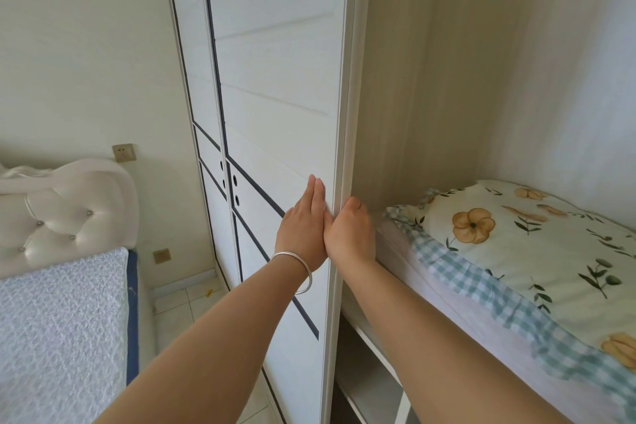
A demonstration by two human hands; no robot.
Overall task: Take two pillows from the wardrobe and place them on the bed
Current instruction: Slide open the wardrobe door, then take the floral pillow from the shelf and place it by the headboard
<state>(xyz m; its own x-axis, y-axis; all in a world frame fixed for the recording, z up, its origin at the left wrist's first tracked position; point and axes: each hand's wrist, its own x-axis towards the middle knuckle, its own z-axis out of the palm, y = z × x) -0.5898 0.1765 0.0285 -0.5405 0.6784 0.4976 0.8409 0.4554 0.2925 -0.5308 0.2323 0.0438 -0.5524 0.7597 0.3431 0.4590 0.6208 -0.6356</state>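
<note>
The white wardrobe's sliding door (275,79) stands in the middle of the view, with the open compartment to its right. My left hand (303,227), with a silver bangle on the wrist, lies flat against the door's front near its right edge. My right hand (351,234) hooks its fingers around that door edge. Inside the wardrobe a floral pillow (509,244) with yellow flowers and a green checked border lies on a shelf, on top of a white folded layer (457,306). The bed (58,327), with a white textured mattress, is at the lower left.
A tufted white headboard (69,213) stands at the bed's far end. Two wall sockets (124,152) sit beside it. Tiled floor (192,296) runs between bed and wardrobe. Lower wardrobe shelves (371,385) show under the pillow shelf.
</note>
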